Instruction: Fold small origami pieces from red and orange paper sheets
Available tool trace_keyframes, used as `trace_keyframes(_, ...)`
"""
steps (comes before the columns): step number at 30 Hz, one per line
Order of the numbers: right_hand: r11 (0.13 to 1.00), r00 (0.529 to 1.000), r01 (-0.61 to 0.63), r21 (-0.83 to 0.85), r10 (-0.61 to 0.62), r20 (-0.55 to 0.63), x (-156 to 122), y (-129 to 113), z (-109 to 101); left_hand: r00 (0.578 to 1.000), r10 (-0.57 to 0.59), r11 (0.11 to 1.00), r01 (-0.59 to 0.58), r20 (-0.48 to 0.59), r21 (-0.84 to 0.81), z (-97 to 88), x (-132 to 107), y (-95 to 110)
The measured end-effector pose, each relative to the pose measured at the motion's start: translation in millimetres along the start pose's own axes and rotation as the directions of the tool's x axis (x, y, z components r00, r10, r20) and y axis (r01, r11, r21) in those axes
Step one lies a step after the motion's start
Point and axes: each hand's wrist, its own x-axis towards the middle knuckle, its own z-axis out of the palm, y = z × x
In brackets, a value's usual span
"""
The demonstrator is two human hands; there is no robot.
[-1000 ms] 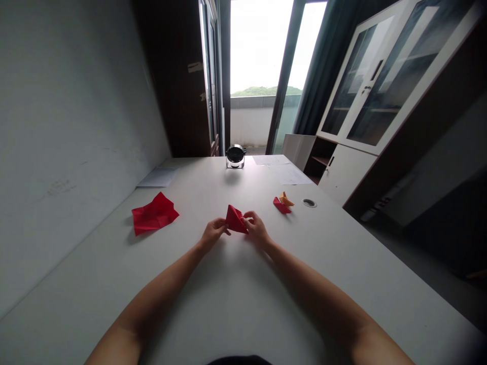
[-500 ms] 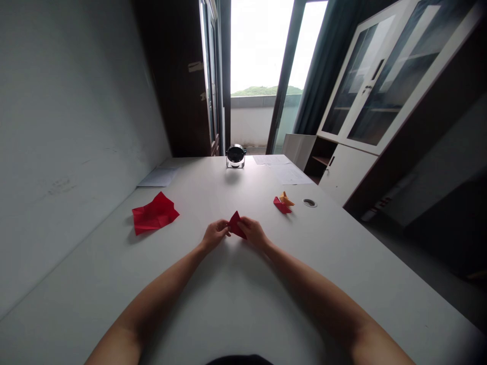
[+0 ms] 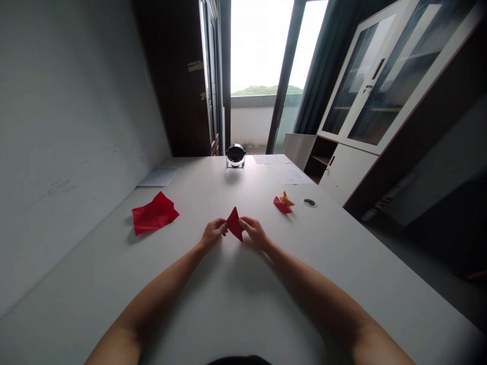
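Pinching opposite sides with left hand (image 3: 214, 234) and right hand (image 3: 254, 231), neither nearer, we are holding the folded red paper (image 3: 235, 224) between them over the white table (image 3: 236, 299), long axis running away from us, a loose red sheet (image 3: 155, 214) lying slightly farther off, leftward.

Left forearm (image 3: 173, 276) angled between one and two o'clock, right forearm (image 3: 314, 279) between ten and eleven; left hand (image 3: 213, 233), right hand (image 3: 254, 232) pinching.
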Motion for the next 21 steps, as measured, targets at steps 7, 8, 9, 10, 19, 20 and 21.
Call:
trace_keyframes(7, 0.994, 0.998, -0.059, 0.091, 0.056, 0.034, -1.2, -4.8, 1.0, 1.0, -0.03, 0.996, 0.03, 0.003, -0.079, 0.1, 0.8, 4.0)
trace_keyframes(8, 0.992, 0.997, -0.072, 0.106, 0.068, 0.038, -1.3, -5.5, 0.8, 0.999, -0.03, 0.996, 0.031, 0.013, -0.084, 0.0, 1.0, 3.5)
trace_keyframes(9, 0.988, 0.996, -0.088, 0.123, 0.083, 0.045, -1.5, -6.2, 0.7, 0.999, -0.029, 0.996, 0.031, 0.022, -0.088, 0.0, 1.3, 2.6)
trace_keyframes(10, 0.985, 0.994, -0.104, 0.141, 0.097, 0.053, -1.8, -6.8, 0.6, 0.999, -0.028, 0.996, 0.03, 0.028, -0.089, -0.1, 1.6, 1.5)
trace_keyframes(19, 0.988, 0.988, -0.094, 0.123, 0.078, 0.13, -4.4, -10.6, 2.7, 0.999, -0.014, 0.996, 0.018, 0.048, -0.083, 3.2, 1.3, 2.3)
trace_keyframes(20, 0.99, 0.988, -0.092, 0.111, 0.078, 0.132, -4.6, -11.1, 2.7, 0.999, -0.014, 0.996, 0.018, 0.047, -0.082, 3.5, 0.8, 3.4)
trace_keyframes(21, 0.99, 0.988, -0.091, 0.104, 0.077, 0.135, -4.7, -11.6, 2.7, 0.999, -0.013, 0.997, 0.017, 0.047, -0.081, 3.6, 0.5, 4.2)
